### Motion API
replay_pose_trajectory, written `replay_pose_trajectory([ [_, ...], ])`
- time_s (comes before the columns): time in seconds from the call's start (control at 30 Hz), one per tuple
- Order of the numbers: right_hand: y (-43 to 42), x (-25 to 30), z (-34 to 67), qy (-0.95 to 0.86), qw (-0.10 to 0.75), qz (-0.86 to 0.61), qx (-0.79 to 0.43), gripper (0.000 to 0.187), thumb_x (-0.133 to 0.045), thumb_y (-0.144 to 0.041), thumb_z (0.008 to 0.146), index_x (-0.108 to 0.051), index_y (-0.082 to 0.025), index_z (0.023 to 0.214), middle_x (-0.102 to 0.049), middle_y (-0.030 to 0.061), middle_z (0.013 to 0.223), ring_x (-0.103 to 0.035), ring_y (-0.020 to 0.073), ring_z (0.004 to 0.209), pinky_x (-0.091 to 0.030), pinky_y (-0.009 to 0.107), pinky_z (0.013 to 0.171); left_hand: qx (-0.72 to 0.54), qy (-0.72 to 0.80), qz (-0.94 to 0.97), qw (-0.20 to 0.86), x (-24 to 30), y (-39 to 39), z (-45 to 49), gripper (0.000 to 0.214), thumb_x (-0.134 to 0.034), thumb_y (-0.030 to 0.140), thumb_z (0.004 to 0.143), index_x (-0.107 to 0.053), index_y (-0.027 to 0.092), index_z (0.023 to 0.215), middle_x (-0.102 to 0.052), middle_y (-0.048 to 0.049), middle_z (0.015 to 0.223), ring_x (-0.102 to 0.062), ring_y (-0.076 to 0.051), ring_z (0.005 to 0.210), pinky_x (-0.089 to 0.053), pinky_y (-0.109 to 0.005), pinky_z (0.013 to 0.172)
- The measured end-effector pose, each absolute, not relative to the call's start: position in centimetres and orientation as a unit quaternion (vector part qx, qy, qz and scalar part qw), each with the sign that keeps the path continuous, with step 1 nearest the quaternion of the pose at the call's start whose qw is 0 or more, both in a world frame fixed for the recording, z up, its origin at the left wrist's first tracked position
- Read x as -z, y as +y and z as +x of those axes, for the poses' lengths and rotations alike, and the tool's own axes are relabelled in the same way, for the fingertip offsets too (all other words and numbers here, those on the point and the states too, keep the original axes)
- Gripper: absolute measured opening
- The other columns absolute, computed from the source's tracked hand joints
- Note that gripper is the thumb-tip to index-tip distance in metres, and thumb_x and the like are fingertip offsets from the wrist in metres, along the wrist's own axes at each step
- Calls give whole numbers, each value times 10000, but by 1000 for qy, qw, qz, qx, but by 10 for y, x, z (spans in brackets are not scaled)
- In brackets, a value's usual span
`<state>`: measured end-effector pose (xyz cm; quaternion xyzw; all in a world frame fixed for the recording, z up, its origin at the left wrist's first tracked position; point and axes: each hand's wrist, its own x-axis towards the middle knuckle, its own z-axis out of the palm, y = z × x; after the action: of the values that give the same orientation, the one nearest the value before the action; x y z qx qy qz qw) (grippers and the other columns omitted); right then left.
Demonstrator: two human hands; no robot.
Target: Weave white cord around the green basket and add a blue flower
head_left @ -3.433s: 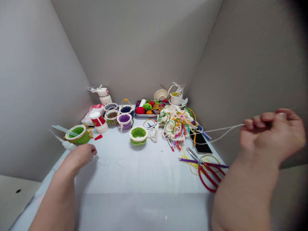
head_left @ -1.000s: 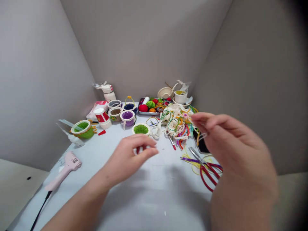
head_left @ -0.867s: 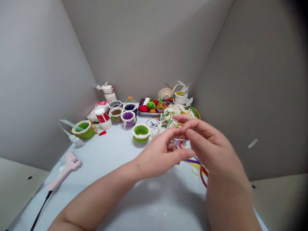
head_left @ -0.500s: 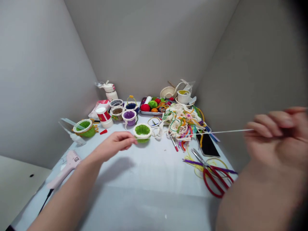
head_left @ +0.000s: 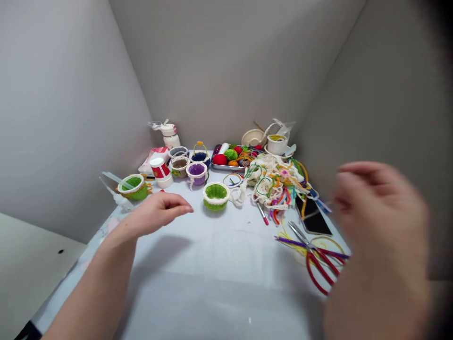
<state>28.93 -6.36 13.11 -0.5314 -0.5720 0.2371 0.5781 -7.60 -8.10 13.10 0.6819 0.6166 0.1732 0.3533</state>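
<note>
My left hand (head_left: 159, 214) hovers over the left half of the table, thumb and fingers pressed together in a pinch. Anything between those fingertips is too small to see. Just to its right a green knitted basket (head_left: 215, 206) with a white rim stands upright, apart from the hand. Raised at the right and smeared by motion, my right hand (head_left: 380, 212) is closed. A faint pale thread (head_left: 316, 213) trails from its fingers toward the phone (head_left: 313, 218). Red-handled scissors (head_left: 313, 255) lie below, partly covered by my right forearm, crossing a purple pencil (head_left: 292, 242) and yellow yarn.
A heap of mixed yarn (head_left: 272, 177) spreads at the right back, before a tray of yarn balls (head_left: 221, 166). Small baskets, including a purple one (head_left: 197, 174), a red-and-white container (head_left: 161, 171) and a bottle (head_left: 171, 137) stand back left. Walls enclose the table.
The white thread stretched taut between my hands is no longer spanning them. My right hand has swung inward and turned. My left hand stays pinched, and the view has shifted slightly.
</note>
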Motion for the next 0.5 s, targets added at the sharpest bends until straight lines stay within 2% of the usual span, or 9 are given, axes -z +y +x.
replay_pose_trajectory([
  [0.03,-65,-131,267,-588,558,-522,-267,238,-645,-444,831,-611,-273,994,-501,-20,701,-425,112,568,-315,239,482,-173,597,697,357,-135,-80,-62,342,-584,497,813,-732,189,833,-545,17,598,-398,-87,512,-306,-183,452],
  [0.07,-66,-129,247,-634,499,-496,-322,240,-674,-396,807,-628,-250,992,-473,-31,666,-414,106,555,-318,236,483,-177,577,710,364,-138,-79,-49,333,-578,481,821,-730,185,828,-529,24,581,-393,-83,506,-304,-181,454],
  [0.17,-65,-114,201,-713,359,-437,-415,285,-668,-343,806,-641,-223,1064,-394,-62,626,-367,90,541,-299,226,494,-193,536,727,383,-140,-72,-22,322,-570,452,834,-710,168,776,-454,47,526,-355,-70,487,-281,-180,453],
  [0.2,-64,-108,192,-726,329,-419,-434,266,-671,-344,804,-652,-219,1038,-389,-65,619,-362,88,548,-290,223,498,-202,527,727,391,-140,-70,-16,326,-570,453,835,-705,164,768,-439,51,519,-344,-67,483,-269,-181,449],
  [0.27,-60,-99,184,-733,286,-395,-475,173,-632,-356,828,-667,-189,859,-402,-59,596,-353,86,548,-281,223,498,-220,519,719,407,-137,-67,-10,330,-573,455,836,-695,156,767,-435,54,518,-340,-66,480,-259,-184,444],
  [0.37,-53,-98,193,-711,319,-395,-486,246,-594,-362,842,-622,-171,690,-483,-35,608,-401,93,570,-309,229,522,-241,519,698,430,-128,-63,-13,317,-581,445,840,-675,148,784,-464,50,532,-367,-68,497,-281,-183,464],
  [0.43,-48,-103,210,-680,393,-423,-451,229,-613,-376,828,-628,-179,713,-532,-20,647,-443,104,593,-332,237,539,-253,517,680,455,-117,-61,-23,310,-581,443,847,-668,147,811,-496,44,558,-383,-67,518,-288,-180,482],
  [0.5,-42,-110,231,-631,473,-467,-398,227,-614,-403,838,-630,-193,755,-518,-20,646,-421,101,563,-316,247,518,-262,514,646,500,-104,-58,-37,308,-578,447,851,-661,151,854,-521,41,581,-380,-62,518,-276,-178,482],
])
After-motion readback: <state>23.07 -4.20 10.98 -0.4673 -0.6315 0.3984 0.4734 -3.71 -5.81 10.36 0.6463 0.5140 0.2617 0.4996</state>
